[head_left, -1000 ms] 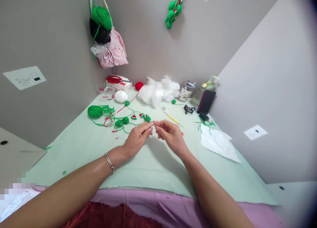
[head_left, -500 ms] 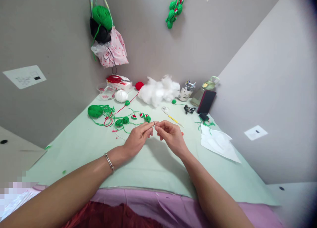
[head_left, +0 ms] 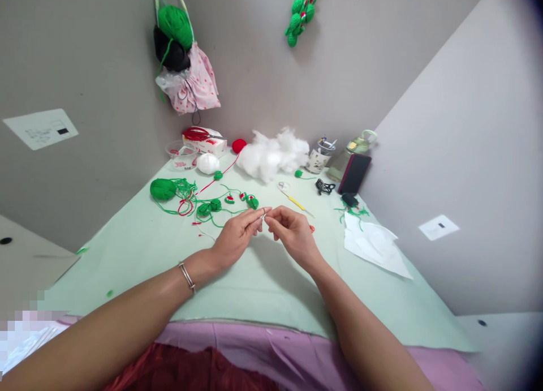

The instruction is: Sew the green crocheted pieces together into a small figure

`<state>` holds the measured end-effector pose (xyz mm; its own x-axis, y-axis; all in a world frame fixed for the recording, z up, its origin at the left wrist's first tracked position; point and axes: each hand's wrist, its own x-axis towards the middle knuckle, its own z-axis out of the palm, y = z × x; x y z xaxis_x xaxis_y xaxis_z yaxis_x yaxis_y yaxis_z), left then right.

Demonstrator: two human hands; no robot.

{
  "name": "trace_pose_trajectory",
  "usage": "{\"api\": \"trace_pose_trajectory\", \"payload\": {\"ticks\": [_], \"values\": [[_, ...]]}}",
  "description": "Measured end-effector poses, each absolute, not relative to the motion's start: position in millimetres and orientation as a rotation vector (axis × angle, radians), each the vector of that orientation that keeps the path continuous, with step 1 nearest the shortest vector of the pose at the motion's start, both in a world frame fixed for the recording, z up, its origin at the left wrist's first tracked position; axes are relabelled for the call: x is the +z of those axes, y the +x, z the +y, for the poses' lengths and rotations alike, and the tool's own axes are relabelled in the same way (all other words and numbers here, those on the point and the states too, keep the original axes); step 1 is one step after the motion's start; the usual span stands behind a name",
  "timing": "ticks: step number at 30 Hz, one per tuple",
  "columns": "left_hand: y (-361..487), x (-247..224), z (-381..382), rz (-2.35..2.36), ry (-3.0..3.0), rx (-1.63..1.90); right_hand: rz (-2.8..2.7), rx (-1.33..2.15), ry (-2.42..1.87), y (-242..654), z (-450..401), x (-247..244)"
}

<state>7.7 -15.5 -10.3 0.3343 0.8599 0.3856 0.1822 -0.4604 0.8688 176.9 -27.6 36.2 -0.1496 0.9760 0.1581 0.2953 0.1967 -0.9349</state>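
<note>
My left hand (head_left: 236, 233) is closed over the middle of the table, its index finger stretched toward the right. Fingertip to fingertip with it, my right hand (head_left: 296, 232) is pinched shut. A small pale bit with a dark line shows between the fingertips; it is too small to make out. A thin white strand with red ends (head_left: 206, 234) lies just left of my left wrist. Beyond my left hand rest small green crocheted balls (head_left: 209, 207) and little red, white and green pieces (head_left: 229, 200). Past my right hand lies a yellow-handled crochet hook (head_left: 296, 203).
Green yarn (head_left: 163, 189) lies at the left. Behind are white stuffing (head_left: 271, 156), a red yarn ball (head_left: 239, 146) and red scissors (head_left: 198, 134) on a box. On the right stand a pen cup (head_left: 319, 157), a bottle (head_left: 341, 167) and a phone (head_left: 354, 174); white paper (head_left: 373, 245) lies nearer.
The view has shifted very slightly. Both hands keep almost the same place and pose, fingertips together; the objects on the table have not moved.
</note>
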Motion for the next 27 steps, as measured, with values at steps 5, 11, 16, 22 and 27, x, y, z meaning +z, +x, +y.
{"api": "trace_pose_trajectory", "payload": {"ticks": [5, 11, 16, 22, 27], "values": [[8, -10, -16, 0.93, 1.865, 1.142, -1.618, 0.982, -1.25, 177, -27, 36], [8, -9, -17, 0.967, 1.932, 1.123, -1.612, 0.983, -1.257, 178, -22, 29], [9, -11, -13, 0.954, 1.988, 1.136, -1.602, 1.019, -1.265, 179, -17, 25], [6, -22, -4, 1.022, 2.065, 1.075, -1.602, 1.065, -1.258, 181, -12, 18], [4, -24, 0, 1.055, 2.094, 0.988, -1.633, 1.094, -1.217, 181, -10, 15]]}}
